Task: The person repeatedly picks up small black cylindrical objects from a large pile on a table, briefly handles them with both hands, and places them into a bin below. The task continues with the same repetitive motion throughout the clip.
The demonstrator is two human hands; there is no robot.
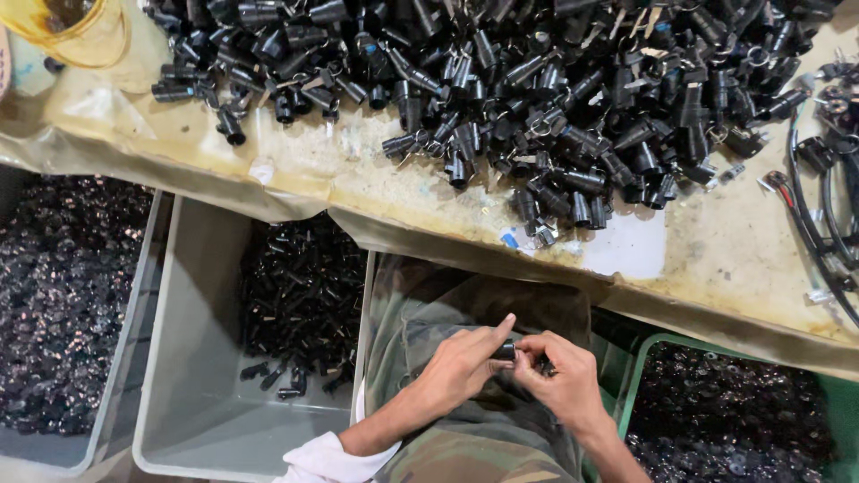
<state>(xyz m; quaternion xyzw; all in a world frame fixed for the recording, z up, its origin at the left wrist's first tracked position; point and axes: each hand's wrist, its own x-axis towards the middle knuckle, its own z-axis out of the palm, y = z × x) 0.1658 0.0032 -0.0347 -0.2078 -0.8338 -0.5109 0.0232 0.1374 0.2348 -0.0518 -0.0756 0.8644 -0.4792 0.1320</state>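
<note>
Both hands meet low in the frame, over the person's lap. The left hand [461, 367] has its index finger stretched forward along a small black cylindrical part [507, 351], while the right hand [559, 376] curls round the part's other end, thumb and fingertips closed on it. So both hands are narrow and pinched onto the same piece, which sits between them just above the camouflage-patterned trousers [474, 447].

The part looks like a short moulded plastic sleeve or cap, the same kind as the big heap of black parts [537, 98] spread on the bench [734, 259] above. I judge it light and stiff, with a smooth, somewhat slippery round body that could roll or squirt out of a loose pinch. The surest hold seems to be across its barrel with thumb opposite forefinger, near the wider end, leaving the open end free. It does not look fragile, though any thin metal clip on it might bend; whether this piece carries one, I cannot tell.

A grey plastic bin [201, 358] stands to the left with more black parts in it, a green bin [649, 358] to the right holds dark ring-like pieces, and black cables [828, 215] lie at the bench's right edge.
</note>
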